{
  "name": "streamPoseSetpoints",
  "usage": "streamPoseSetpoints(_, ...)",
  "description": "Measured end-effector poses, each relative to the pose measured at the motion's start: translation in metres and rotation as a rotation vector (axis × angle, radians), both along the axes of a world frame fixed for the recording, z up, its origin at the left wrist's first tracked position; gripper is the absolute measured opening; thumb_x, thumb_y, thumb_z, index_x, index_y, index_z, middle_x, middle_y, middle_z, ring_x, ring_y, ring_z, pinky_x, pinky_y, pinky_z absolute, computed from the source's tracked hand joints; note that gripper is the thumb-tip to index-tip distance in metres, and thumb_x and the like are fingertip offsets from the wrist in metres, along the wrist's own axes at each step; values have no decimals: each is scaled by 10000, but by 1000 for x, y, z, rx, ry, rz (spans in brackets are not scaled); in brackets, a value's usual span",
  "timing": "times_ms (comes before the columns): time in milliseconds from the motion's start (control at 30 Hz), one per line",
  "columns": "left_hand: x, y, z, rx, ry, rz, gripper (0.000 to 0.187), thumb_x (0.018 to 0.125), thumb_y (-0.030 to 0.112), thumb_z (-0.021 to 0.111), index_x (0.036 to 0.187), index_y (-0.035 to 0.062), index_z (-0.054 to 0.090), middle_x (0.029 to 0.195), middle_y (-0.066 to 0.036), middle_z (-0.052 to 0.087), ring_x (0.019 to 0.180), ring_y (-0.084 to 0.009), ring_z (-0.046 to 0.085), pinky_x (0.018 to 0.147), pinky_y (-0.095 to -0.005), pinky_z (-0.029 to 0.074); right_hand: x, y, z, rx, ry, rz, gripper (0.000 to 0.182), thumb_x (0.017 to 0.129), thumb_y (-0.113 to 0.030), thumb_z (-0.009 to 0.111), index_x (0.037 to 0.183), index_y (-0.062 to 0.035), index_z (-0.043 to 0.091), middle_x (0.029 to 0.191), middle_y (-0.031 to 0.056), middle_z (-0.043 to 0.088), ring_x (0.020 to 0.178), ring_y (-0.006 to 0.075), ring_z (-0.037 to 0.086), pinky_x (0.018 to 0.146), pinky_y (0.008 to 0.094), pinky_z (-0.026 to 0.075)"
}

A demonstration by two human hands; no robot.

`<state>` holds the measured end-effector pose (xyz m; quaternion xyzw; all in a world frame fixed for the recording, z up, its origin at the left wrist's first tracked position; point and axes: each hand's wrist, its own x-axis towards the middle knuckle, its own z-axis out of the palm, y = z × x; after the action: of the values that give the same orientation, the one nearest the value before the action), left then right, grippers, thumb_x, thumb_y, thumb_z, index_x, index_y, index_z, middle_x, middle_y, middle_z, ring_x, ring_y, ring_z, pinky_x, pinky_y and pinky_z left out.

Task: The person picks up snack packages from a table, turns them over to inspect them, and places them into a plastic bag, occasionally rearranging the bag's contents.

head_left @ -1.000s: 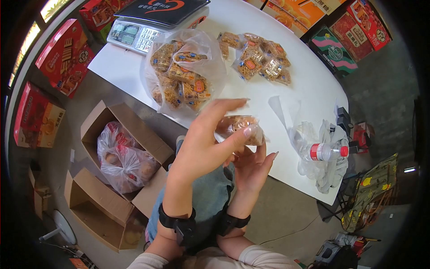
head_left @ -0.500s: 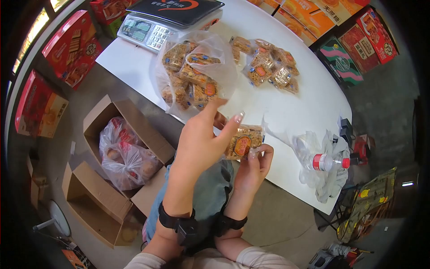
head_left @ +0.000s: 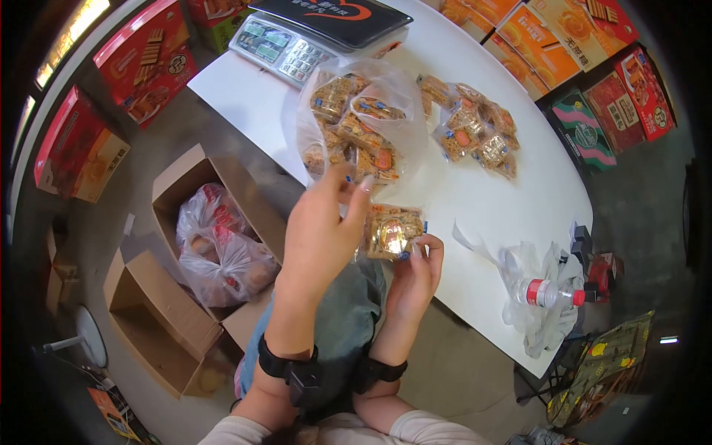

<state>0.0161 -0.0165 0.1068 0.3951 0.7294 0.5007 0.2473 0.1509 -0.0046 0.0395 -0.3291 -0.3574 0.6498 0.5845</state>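
My right hand [head_left: 417,276] pinches a clear-wrapped crispy snack pack [head_left: 391,233] by its lower right corner, thumb and fingers at the wrapper's edge. The pack has a gold and orange label and lies over the near edge of the table. My left hand [head_left: 320,231] is open, with thumb and forefinger apart right at the near side of a thin plastic bag [head_left: 415,141]. Several similar snack packs [head_left: 361,122] fill this bag. More wrapped packs [head_left: 478,130] form a loose pile to the right of the bag.
A digital scale [head_left: 297,55] stands at the back left of the white table [head_left: 512,222]. To the right, a plastic bottle [head_left: 545,292] lies on crumpled bags [head_left: 534,334]. An opened cardboard box [head_left: 174,185] with bagged goods sits at the lower left.
My left hand has moved off the snack pack toward the plastic bag, its thumb and forefinger closer together. The right hand still holds the pack. The view has shifted slightly.
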Motion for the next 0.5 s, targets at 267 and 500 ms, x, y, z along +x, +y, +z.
streamPoseSetpoints(267, -26, -7, -25, -51, 148, 126, 477, 849, 205, 547, 1258, 8, 399, 1119, -172, 569, 707, -206, 569, 723, -307, 449, -24, 9, -17, 150, -358, -168, 258, 835, 18, 451, 1085, -16, 505, 1129, 137, 502, 1000, 211, 522, 790, 352, 474)
streamPoseSetpoints(500, -33, -6, -26, -22, -48, 75, 561, 855, 218, 535, 1319, 0, 306, 1107, -172, 579, 658, -190, 547, 672, -295, 451, -52, 39, -15, 783, -983, -55, 213, 675, 127, 481, 762, -3, 624, 1246, 143, 496, 1213, 341, 403, 986, 402, 336)
